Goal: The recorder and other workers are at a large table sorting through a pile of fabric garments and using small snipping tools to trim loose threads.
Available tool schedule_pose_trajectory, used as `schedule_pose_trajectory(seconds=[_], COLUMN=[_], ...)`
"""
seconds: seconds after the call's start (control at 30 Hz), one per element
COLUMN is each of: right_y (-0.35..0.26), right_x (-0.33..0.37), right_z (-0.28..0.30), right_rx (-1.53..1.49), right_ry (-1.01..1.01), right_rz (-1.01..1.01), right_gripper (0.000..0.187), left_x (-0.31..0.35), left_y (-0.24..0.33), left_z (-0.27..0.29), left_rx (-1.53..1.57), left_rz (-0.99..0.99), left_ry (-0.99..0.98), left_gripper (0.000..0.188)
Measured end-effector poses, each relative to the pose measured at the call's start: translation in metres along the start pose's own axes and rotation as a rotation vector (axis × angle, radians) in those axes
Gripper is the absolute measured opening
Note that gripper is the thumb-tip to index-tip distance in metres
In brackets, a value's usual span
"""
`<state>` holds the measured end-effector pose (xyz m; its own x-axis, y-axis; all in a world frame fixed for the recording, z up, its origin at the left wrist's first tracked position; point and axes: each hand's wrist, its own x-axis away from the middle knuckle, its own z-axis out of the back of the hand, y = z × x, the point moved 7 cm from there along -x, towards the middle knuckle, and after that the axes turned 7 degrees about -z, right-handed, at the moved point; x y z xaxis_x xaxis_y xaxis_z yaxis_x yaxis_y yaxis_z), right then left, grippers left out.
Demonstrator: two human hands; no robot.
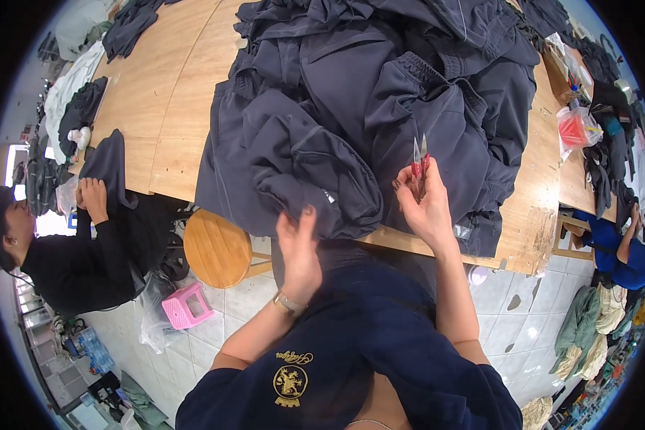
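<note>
My right hand (pixel 424 204) is closed on a pair of thread snips (pixel 418 166) with red handles, their two pointed blades apart and directed away from me. Beneath it lies a dark grey garment (pixel 437 122) with a gathered elastic waistband. My left hand (pixel 299 251), slightly blurred, is raised at the near edge of the pile with fingers stretched out and nothing in them. Just beyond its fingertips is a bunched dark grey garment (pixel 301 161) with a small white label (pixel 329 196). Whether the fingertips touch the cloth I cannot tell.
The garment pile covers much of the wooden table (pixel 186 107). A round wooden stool (pixel 217 247) stands at the table's near edge, with a pink plastic stool (pixel 188 306) on the tiled floor. Co-workers sit at the left (pixel 72 251) and far right (pixel 609 244), the left one handling dark cloth.
</note>
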<state>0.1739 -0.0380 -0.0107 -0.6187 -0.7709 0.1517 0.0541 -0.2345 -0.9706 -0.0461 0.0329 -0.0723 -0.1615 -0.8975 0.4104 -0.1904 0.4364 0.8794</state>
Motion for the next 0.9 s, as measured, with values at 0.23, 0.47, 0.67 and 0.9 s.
schedule_pose_trajectory(seconds=[0.23, 0.47, 0.67, 0.9], right_y=[-0.007, 0.018, 0.010, -0.021], right_x=[0.011, 0.003, -0.001, 0.000], right_z=[-0.046, -0.074, -0.050, -0.055], right_rx=[-0.187, -0.020, -0.091, -0.018], right_ry=[-0.204, -0.349, -0.209, -0.197], right_rz=[-0.009, 0.019, 0.031, 0.167], right_gripper=[0.024, 0.019, 0.021, 0.020], left_x=[0.021, -0.003, -0.015, -0.022], left_y=[-0.032, -0.041, 0.026, 0.041], left_z=[-0.012, -0.009, -0.017, -0.017], left_rx=[0.092, 0.193, 0.474, 0.489], left_rz=[0.495, 0.162, -0.045, -0.044], left_ry=[-0.033, 0.033, -0.119, -0.146], left_gripper=[0.037, 0.041, 0.036, 0.030])
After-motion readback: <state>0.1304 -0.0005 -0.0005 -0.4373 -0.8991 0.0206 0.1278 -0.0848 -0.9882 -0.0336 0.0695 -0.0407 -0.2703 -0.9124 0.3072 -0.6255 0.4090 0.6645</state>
